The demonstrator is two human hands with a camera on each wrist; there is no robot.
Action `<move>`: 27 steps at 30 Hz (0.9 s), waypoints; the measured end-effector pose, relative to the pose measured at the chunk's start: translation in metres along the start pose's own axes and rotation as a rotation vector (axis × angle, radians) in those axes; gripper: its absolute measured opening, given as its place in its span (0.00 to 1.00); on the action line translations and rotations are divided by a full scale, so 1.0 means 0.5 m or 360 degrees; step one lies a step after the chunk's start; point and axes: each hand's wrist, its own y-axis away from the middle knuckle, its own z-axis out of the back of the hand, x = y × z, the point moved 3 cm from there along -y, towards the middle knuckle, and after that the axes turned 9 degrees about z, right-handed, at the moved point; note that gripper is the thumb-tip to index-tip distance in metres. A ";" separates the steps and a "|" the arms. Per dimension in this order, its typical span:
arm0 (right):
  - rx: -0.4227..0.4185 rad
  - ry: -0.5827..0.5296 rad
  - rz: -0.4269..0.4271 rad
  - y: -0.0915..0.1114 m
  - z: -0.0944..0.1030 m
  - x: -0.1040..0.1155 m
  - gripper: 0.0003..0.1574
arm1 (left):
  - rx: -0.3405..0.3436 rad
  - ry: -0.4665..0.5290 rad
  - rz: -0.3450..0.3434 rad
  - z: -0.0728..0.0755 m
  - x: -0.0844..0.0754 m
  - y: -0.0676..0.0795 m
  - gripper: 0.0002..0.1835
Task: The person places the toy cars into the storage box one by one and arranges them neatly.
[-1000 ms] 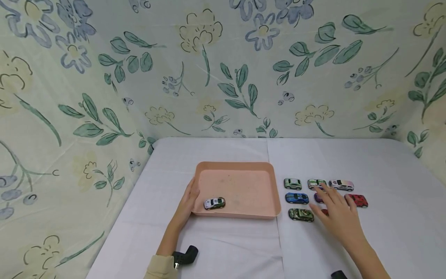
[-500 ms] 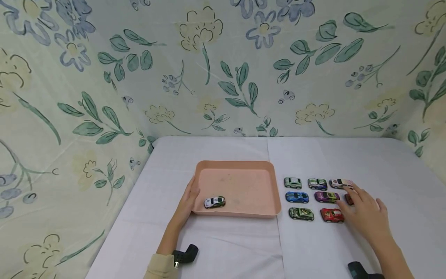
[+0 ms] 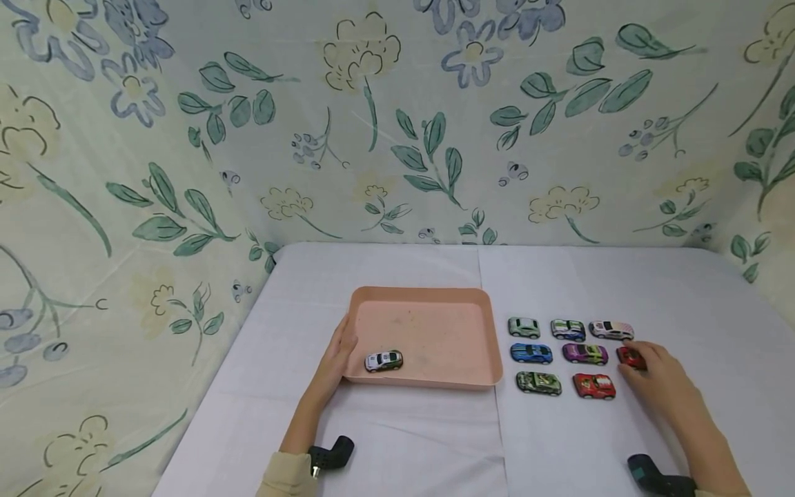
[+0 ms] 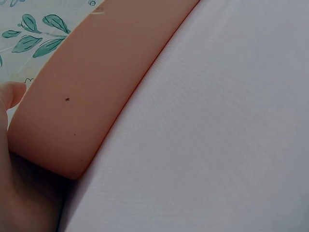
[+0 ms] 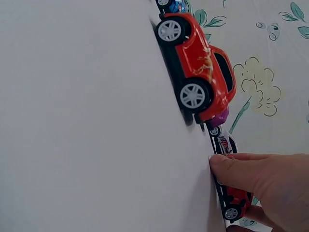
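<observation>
My left hand (image 3: 332,355) grips the left side of a pink tray (image 3: 435,331), thumb at the rim. In the left wrist view, the tray's outer wall (image 4: 91,82) rises beside that thumb (image 4: 13,94). A white toy car (image 3: 384,361) sits in the tray's near left part. To the right of the tray, my right hand (image 3: 667,379) pinches a dark red toy car (image 3: 630,357) between thumb and fingers. In the right wrist view, the thumb (image 5: 236,169) presses the side of this car (image 5: 235,195), close against the tabletop. Fingers partly cover it.
Several more toy cars stand in rows between tray and right hand: a pale green one (image 3: 524,327), a blue one (image 3: 531,353), a purple one (image 3: 585,354), a camouflage one (image 3: 538,383), a bright red one (image 3: 594,386). Floral cloth (image 3: 373,138) hangs behind the white table (image 3: 404,442).
My right hand has moved right from over the middle of the cars and come down onto the dark red car, now pinching it. My left hand stays at the tray.
</observation>
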 end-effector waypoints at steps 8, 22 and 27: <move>0.0018 0.0006 -0.0023 -0.008 0.003 -0.013 0.32 | 0.0007 0.0007 -0.0011 0.000 0.000 -0.002 0.31; 0.0055 0.0024 -0.0192 -0.003 0.006 -0.026 0.35 | 0.0027 0.0010 0.0010 0.001 -0.002 -0.002 0.31; 0.0090 0.0034 -0.0218 0.000 0.006 -0.027 0.35 | 0.0021 0.0022 -0.0007 0.001 -0.001 -0.002 0.30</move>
